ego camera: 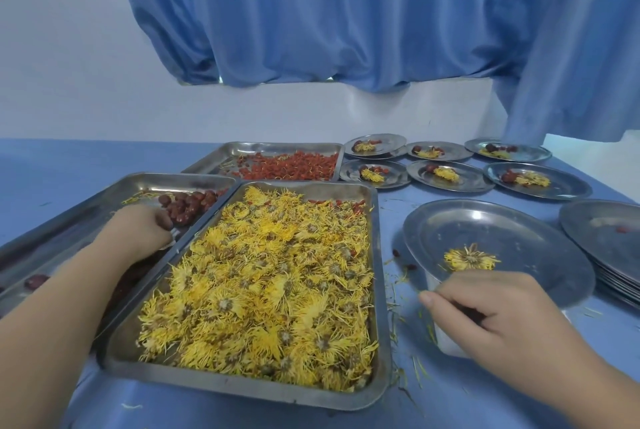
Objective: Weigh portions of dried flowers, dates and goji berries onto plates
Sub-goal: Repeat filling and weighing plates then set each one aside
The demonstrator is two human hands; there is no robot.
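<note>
Pinching a date (164, 220), the left hand (138, 231) has the plate (502, 227) well off to its right. The nearer right hand (485, 310) is curled; its hold is unclear.

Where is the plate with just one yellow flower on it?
In the head view, the plate sits on the right, between the tray of dried flowers and the stack of plates, just beyond the right hand.

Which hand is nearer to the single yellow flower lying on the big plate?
Right. The right hand sits just in front of the flower, at the plate's near rim. The left hand is far off, beyond the flower tray, among the dates.
</note>
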